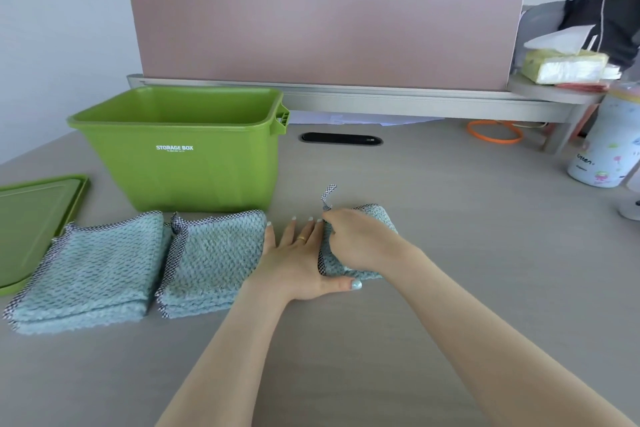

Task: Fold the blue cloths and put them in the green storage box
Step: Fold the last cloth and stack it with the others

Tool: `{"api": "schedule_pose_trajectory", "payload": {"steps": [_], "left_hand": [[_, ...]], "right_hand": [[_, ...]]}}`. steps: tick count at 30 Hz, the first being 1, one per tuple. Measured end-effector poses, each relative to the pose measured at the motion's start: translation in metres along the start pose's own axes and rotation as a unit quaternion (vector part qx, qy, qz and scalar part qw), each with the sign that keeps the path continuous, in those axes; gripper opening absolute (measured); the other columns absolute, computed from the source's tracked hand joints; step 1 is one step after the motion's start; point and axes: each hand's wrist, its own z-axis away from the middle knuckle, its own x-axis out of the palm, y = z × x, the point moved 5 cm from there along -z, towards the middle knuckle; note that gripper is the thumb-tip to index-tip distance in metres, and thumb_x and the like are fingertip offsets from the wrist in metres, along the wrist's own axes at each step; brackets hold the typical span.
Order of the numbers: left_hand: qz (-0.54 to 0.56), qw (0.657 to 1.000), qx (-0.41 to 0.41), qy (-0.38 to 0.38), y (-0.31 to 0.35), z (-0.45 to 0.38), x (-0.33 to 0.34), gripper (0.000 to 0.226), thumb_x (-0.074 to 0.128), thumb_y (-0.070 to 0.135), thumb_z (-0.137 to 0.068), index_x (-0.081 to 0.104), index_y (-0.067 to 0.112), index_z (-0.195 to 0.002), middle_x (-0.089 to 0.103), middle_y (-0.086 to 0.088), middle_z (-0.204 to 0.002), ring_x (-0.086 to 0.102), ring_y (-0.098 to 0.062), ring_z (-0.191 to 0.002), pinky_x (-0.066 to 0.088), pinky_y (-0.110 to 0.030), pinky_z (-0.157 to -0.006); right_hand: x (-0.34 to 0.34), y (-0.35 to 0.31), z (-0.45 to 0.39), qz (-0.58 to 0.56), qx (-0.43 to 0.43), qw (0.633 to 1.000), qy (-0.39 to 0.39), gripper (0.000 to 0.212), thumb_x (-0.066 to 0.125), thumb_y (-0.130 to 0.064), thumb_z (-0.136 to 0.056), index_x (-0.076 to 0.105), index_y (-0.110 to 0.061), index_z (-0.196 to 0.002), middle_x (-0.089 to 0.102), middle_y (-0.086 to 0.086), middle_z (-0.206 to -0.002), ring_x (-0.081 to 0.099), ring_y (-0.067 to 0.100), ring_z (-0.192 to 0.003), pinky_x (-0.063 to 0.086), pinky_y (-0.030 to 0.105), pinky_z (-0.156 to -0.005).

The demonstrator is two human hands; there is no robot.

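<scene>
Cloths, blue, three, near desk's front edge: two (93, 263) (211, 260) folded beside open green storage box (180, 149); third (360, 243) pinched by right hand (356, 243), steadied by flat, spread left hand (298, 253). Risk judged: fold springing apart on release, bundle slumping during transfer.

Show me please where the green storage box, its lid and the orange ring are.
green storage box (180, 163), head view, on its front wall below the white lettering.
lid (31, 218), head view, on its flat top.
orange ring (485, 137), head view, on its near edge.
</scene>
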Motion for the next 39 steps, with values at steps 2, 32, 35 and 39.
{"api": "schedule_pose_trajectory", "payload": {"steps": [2,32,35,39], "left_hand": [[0.006,1.000,0.000,0.001,0.000,0.000,0.000,0.112,0.045,0.081,-0.067,-0.009,0.026,-0.148,-0.005,0.009,-0.158,-0.015,-0.019,-0.145,-0.016,-0.049,-0.112],[0.015,0.999,-0.021,0.041,0.021,0.001,0.006,0.080,0.028,0.068,-0.085,-0.001,0.028,-0.148,-0.010,0.004,-0.158,-0.005,-0.021,-0.146,-0.009,-0.051,-0.114],[0.033,0.998,-0.013,0.059,0.024,0.004,0.005,0.078,0.030,0.066,-0.085,0.001,0.029,-0.148,-0.008,0.003,-0.158,-0.002,-0.019,-0.146,-0.008,-0.048,-0.115],[0.253,0.960,-0.025,0.121,0.023,0.010,-0.006,0.074,0.036,0.056,-0.090,0.000,0.028,-0.148,-0.002,0.004,-0.159,0.012,-0.016,-0.145,0.010,-0.034,-0.115]], "right_hand": [[0.005,-0.002,0.000,-0.023,-0.006,1.000,-0.005,0.032,0.034,-0.001,-0.087,0.052,-0.004,-0.114,0.059,0.013,-0.117,0.053,0.030,-0.108,0.041,0.034,-0.083],[-0.002,0.096,0.018,-0.131,0.182,0.966,0.128,0.038,0.057,-0.059,-0.073,0.055,-0.021,-0.074,0.056,-0.005,-0.091,0.046,0.022,-0.098,0.027,0.034,-0.083],[-0.002,0.090,0.020,-0.208,0.144,0.957,0.141,0.027,0.063,-0.038,-0.075,0.047,-0.018,-0.068,0.050,-0.005,-0.066,0.049,0.020,-0.072,0.035,0.032,-0.071],[-0.009,0.078,0.026,-0.406,0.088,0.899,0.142,0.009,0.063,-0.015,-0.081,0.057,-0.010,-0.084,0.063,0.005,-0.078,0.062,0.020,-0.070,0.048,0.031,-0.061]]}}
